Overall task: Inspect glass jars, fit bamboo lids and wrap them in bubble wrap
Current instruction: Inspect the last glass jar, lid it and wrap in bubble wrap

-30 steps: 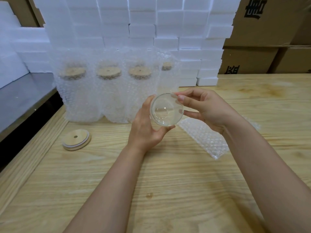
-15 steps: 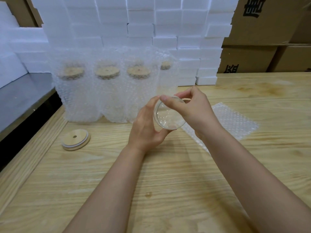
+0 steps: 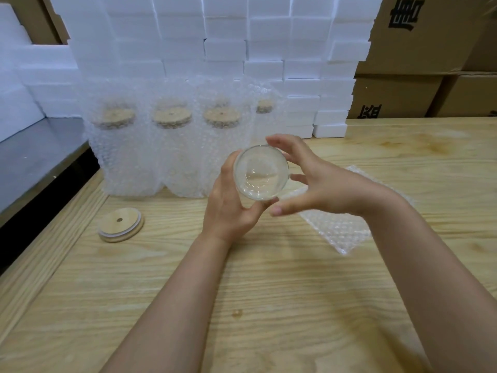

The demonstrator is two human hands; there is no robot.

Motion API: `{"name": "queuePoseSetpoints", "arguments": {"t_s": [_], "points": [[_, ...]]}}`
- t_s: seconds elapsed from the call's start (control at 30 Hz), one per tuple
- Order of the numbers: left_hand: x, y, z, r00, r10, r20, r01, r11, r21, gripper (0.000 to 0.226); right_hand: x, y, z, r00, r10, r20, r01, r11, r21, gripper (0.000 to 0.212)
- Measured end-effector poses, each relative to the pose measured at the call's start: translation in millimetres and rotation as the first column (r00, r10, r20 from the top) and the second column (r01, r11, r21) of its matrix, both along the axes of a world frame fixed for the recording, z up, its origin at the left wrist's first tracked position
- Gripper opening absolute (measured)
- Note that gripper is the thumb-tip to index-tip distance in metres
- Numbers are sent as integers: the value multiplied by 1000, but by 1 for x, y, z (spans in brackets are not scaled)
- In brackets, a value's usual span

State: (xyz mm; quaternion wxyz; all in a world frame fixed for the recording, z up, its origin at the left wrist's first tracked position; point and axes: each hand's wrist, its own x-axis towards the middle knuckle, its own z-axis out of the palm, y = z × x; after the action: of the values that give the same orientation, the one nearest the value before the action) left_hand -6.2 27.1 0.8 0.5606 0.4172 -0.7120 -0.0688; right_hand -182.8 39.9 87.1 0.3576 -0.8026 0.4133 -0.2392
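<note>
Lying flat near the left edge of the pale wooden worktop [image 3: 269, 292] is a round bamboo lid with a small centre hole [image 3: 121, 224]. Behind it stand lidded jars wrapped in bubble wrap [image 3: 172, 146], upright in a row against stacked white foam blocks [image 3: 228, 49]. The left hand [image 3: 231, 205] curls its fingers round a clear glass jar [image 3: 261, 172], held above the worktop at centre. The jar's long axis runs away from the viewer, one round end facing the camera. The right hand [image 3: 317, 189] is spread wide, with one fingertip at the jar's upper rim, gripping nothing. Beneath it lies a flat bubble wrap sheet [image 3: 341, 230].
</note>
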Motion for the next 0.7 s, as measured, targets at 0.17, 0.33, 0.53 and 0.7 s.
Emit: {"name": "queuePoseSetpoints", "arguments": {"t_s": [0.17,0.33,0.53,0.7], "points": [[0,0,1,1000,-16,3,16,999,-30,98,-10,-12,-20,993,49,-108,-59,994,-93,117],[-1,2,1,998,-55,8,55,998,-22,99,-1,-17,-35,999,-29,43,39,960,-276,97],[-1,6,6,998,-54,29,54,999,2,112,4,-15,-47,932,-92,350,164,969,-184,83],[-3,6,4,990,-85,116,88,996,-22,116,12,-17,-56,780,-205,592,180,978,101,77]]}}
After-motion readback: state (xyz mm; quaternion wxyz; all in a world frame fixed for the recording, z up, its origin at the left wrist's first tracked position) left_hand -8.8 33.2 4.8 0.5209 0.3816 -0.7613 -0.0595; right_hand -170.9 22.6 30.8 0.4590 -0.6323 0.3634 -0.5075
